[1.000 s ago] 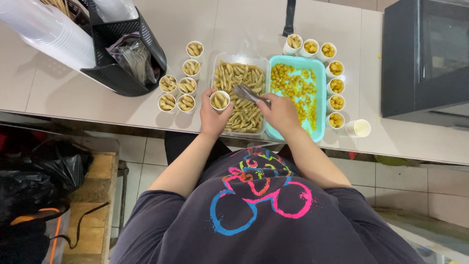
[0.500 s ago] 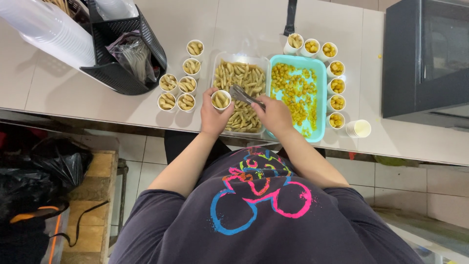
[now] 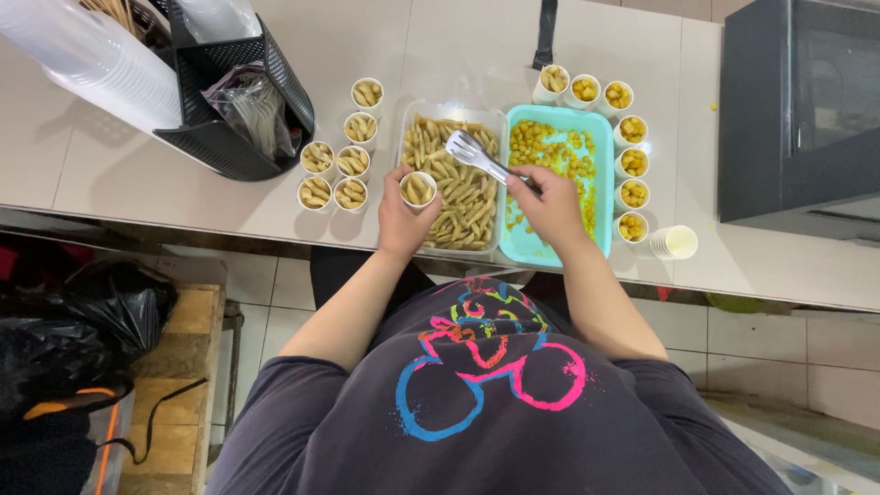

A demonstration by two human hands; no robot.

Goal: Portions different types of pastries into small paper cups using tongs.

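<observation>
My left hand (image 3: 401, 218) holds a small white paper cup (image 3: 418, 189) with pieces of tube pasta in it, over the near left corner of a clear tray of pasta (image 3: 453, 188). My right hand (image 3: 550, 203) grips metal tongs (image 3: 477, 156) whose tips hang over the middle of the pasta tray. A turquoise tray of yellow chickpeas (image 3: 559, 160) lies right beside it, partly under my right hand.
Several filled pasta cups (image 3: 335, 165) stand left of the trays; several chickpea cups (image 3: 631, 163) line the right and back. A stack of empty cups (image 3: 672, 242) lies on its side. A black basket (image 3: 229, 101) and a black appliance (image 3: 797, 119) flank the counter.
My right hand has swung the tongs from beside the held cup out over the middle of the pasta tray. The left hand keeps the cup in about the same place.
</observation>
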